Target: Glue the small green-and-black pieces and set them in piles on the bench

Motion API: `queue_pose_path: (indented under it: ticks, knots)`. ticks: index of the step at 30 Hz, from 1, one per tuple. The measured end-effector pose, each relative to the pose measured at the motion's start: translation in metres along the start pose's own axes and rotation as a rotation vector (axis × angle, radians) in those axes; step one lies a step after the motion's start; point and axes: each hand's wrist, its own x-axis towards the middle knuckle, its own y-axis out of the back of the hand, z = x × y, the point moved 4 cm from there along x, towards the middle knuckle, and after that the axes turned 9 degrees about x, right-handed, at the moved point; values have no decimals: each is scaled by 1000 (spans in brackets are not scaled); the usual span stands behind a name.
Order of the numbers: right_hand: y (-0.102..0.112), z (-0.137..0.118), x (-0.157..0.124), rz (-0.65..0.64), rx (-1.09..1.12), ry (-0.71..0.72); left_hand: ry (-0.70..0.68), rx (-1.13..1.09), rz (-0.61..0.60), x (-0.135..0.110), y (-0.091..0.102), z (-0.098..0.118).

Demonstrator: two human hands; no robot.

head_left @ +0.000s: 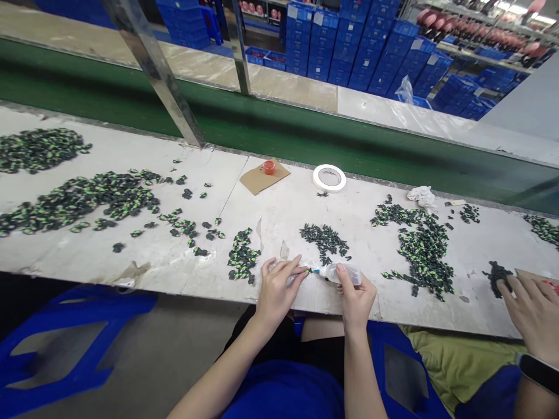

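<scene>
My left hand [278,285] pinches a small dark part [309,270] between thumb and fingertips, just above the table's front edge. My right hand [358,294] is closed around a clear squeeze bottle [347,273], held on its side. Its blue tip [316,271] points left and meets or nearly meets the small part; I cannot tell which. Just beyond the bottle lies a pile of small dark pieces [325,240]. Left of my left hand is a heap of black-and-green parts [243,256].
A tape roll [316,177] and a red cup [269,167] on cardboard [253,181] sit farther back. More black-and-green parts [425,250] lie right, others [87,201] left. Another person's hand [530,308] is at far right. A metal post [163,81] stands behind the table.
</scene>
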Motion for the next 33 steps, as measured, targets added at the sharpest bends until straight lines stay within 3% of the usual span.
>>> queue_pose_path:
  ticks: [6,10,14,19,23,27,29,33]
  knots:
    - [6,3,-2,71,64,18,-17,2,14,-1,0,1]
    - [22,5,-3,195,231,69,-36,4,13,-1,0,1]
    - [38,5,8,238,237,127,-56,23,-24,0,3,2]
    - [44,7,25,252,226,139,-131,165,62,1,9,23]
    - [40,8,28,217,96,121,-193,255,21,-1,1,48]
    - [39,11,29,139,-31,79,-152,305,-43,-2,-12,56]
    - [41,9,24,137,-63,139,-153,299,-54,-2,-14,56]
    - [47,-1,-5,253,-226,321,-133,230,-59,-2,-12,53]
